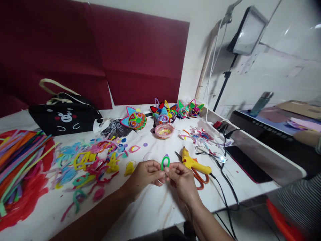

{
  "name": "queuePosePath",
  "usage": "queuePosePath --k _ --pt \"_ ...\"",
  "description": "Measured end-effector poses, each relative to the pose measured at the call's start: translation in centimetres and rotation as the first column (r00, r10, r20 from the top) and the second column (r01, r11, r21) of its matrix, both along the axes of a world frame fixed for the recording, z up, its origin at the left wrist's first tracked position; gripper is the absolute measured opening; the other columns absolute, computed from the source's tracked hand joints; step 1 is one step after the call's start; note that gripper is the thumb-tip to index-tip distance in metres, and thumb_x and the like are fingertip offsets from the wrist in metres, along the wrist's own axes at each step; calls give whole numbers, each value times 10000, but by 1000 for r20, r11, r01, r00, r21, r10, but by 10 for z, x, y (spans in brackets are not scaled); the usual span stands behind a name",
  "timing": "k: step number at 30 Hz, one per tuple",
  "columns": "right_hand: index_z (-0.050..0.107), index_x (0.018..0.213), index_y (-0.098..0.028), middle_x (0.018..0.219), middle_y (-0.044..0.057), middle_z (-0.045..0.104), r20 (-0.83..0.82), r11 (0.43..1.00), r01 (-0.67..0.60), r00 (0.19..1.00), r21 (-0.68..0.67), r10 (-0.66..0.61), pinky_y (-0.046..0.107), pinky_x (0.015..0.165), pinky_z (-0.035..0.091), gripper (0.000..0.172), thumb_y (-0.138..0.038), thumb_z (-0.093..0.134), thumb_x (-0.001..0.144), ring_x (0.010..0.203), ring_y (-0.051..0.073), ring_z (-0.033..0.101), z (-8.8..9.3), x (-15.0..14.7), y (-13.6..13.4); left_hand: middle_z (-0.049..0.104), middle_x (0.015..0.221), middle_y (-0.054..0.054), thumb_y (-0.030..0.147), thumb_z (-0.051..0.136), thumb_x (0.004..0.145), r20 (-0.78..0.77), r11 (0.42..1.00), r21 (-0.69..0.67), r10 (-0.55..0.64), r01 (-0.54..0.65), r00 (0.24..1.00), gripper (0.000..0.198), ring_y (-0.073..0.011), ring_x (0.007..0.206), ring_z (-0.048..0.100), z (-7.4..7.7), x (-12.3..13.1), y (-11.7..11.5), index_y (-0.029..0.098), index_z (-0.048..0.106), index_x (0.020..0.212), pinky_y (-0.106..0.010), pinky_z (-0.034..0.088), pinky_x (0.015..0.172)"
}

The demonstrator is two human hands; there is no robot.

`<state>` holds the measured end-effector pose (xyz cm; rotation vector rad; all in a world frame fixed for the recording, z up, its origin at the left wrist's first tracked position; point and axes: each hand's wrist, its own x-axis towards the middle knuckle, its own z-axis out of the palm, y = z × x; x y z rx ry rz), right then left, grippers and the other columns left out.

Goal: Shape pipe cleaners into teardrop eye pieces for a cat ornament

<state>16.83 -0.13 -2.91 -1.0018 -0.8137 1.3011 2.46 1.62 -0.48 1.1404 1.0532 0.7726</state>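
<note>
Head view: a white table (150, 214) spreads beneath the grip, a pile of coloured pieces (82, 160) to its left, and cat-eared crafts (137, 120) beyond it, seemingly finished. The left hand (144, 174) and right hand (182, 178) meet, fingertips pinched closed on a green loop (162, 163); a yellow glue gun (197, 165) lies just right. Between the hands, the loop looks bent to shape — whether its ends are joined, the fingers hide. Its rounded end points up, away from the person — long axis near upright.
</note>
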Motion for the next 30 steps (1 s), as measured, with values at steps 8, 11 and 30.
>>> queuePosePath --k 8,11,30 --pt "637 980 -162 751 37 678 82 1000 -2 997 13 1 187 355 388 470 -463 809 664 559 154 632 -8 8 -13 700 628 -25 332 836 584 -86 997 7 71 -71 994 394 -130 568 641 0 -2 14 129 577 800 -249 522 569" --pt "636 1045 -177 840 42 681 305 985 58 946 165 -107 221 527 529 315 -393 690 824 605 129 647 -23 18 -30 693 617 -8 279 848 543 -126 995 -25 89 -93 988 432 -135 555 642 -2 -1 28 143 540 813 -248 519 545" --pt "573 1072 -147 752 49 635 668 690 -223 564 689 -485 216 567 513 192 -94 447 938 620 143 627 -35 21 -52 694 587 -23 217 823 538 -307 991 -101 54 -89 950 403 -101 457 579 -7 21 52 164 496 769 -193 442 427"
